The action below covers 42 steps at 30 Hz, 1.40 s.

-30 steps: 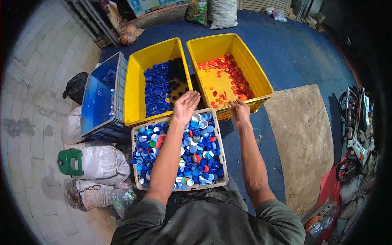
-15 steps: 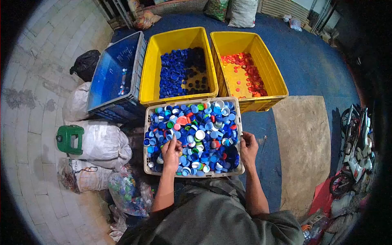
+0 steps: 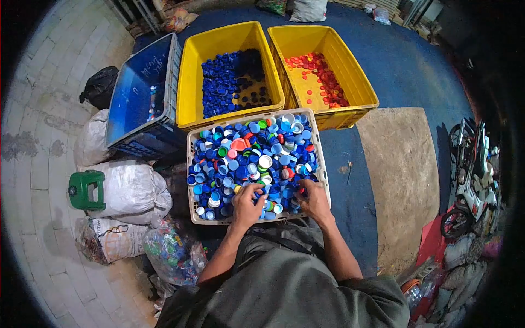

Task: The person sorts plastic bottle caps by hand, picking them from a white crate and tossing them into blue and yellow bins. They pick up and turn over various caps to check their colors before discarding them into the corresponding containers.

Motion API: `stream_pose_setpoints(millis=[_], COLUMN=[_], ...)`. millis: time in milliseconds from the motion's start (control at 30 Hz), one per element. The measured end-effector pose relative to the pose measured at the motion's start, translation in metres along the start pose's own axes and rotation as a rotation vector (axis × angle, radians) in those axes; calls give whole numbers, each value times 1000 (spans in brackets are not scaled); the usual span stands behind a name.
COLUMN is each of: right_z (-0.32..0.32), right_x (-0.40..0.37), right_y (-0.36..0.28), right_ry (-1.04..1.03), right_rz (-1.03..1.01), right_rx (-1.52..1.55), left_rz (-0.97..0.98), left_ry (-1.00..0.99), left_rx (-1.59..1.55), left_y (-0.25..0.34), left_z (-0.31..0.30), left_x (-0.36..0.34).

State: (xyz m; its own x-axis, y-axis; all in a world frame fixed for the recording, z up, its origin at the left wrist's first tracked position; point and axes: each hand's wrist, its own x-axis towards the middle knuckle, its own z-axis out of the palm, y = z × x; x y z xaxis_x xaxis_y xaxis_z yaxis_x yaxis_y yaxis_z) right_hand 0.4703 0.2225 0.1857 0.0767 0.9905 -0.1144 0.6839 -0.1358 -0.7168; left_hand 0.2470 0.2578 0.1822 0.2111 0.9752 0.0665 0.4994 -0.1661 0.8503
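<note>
A pale plastic crate (image 3: 192, 158) full of mixed bottle caps (image 3: 235, 164), mostly blue, with white, green and red ones, rests in front of my body. My left hand (image 3: 249, 203) is at the crate's near side, fingers curled among the caps; what they pinch is too small to name. To its right, my right hand (image 3: 313, 198) is closed over the caps near the crate's right side, with a small red cap at its fingertips. Beyond the crate stand a yellow bin (image 3: 188, 71) of dark blue caps and another yellow bin (image 3: 350, 71) of red and orange caps.
A blue bin (image 3: 128, 104) stands at the left. White sacks (image 3: 128, 188), a green plastic container (image 3: 87, 190) and a clear bag of caps (image 3: 169, 251) lie left of the crate. A brown mat (image 3: 399, 191) and a motorcycle (image 3: 467, 186) are at the right.
My right hand has left the crate's right rim and moved in over the caps. My left hand has shifted right and down. The view has tilted, so the bins appear higher.
</note>
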Motion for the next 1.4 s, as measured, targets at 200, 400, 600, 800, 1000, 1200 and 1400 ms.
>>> stream_pose_setpoints(millis=[200, 400, 600, 800, 1000, 1200, 1400], right_z=[6, 3, -8, -13, -6, 3, 14], right_x=[-6, -11, -20, -19, 4, 24, 27], right_y=[-6, -2, 14, 17, 2, -15, -20], right_ry=[-2, 252, 303, 212, 210, 84, 8], right_rz=[83, 124, 318, 341, 456, 465, 303], right_rx=[-28, 328, 981, 1478, 1480, 1257, 852], left_rz=[198, 245, 215, -71, -633, -340, -108], left_ry=[-13, -45, -193, -107, 62, 256, 151], left_rx=[178, 268, 382, -153, -1376, -219, 127], left_y=[-7, -6, -6, -5, -15, -38, -29], left_z=[22, 31, 32, 18, -31, -29, -28], left_x=[5, 20, 27, 32, 29, 33, 42])
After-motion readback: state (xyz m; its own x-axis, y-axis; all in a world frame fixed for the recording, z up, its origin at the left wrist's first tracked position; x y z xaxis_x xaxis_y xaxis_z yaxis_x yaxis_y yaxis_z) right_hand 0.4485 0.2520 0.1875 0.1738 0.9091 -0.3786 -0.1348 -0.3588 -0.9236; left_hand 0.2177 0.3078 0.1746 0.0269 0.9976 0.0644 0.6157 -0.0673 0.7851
